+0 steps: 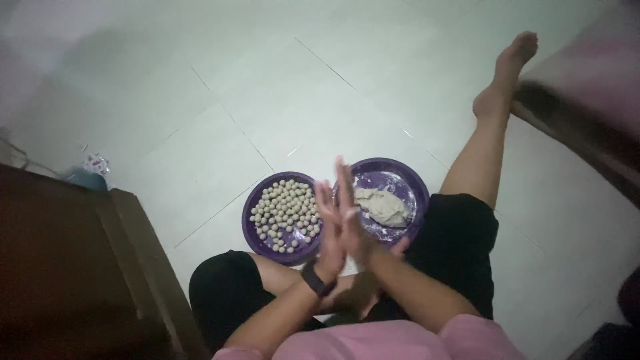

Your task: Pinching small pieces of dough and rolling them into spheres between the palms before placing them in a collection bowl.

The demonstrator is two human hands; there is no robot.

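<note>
Two purple plates sit side by side on the pale tiled floor (200, 120), between the legs of a seated person. Right plate (408, 179) holds a lump of pale dough (383, 205) on a floured surface. Left plate (257, 200) is packed with many small dough balls (285, 210), laid close together. Above the gap between the plates, left hand (330, 230) and right hand (353, 213) are pressed palm to palm, fingers straight and slightly spread; whether dough lies between the palms cannot be told. Black band (317, 279) circles the left wrist. Dark wooden furniture (67, 267) stands to the left.
</note>
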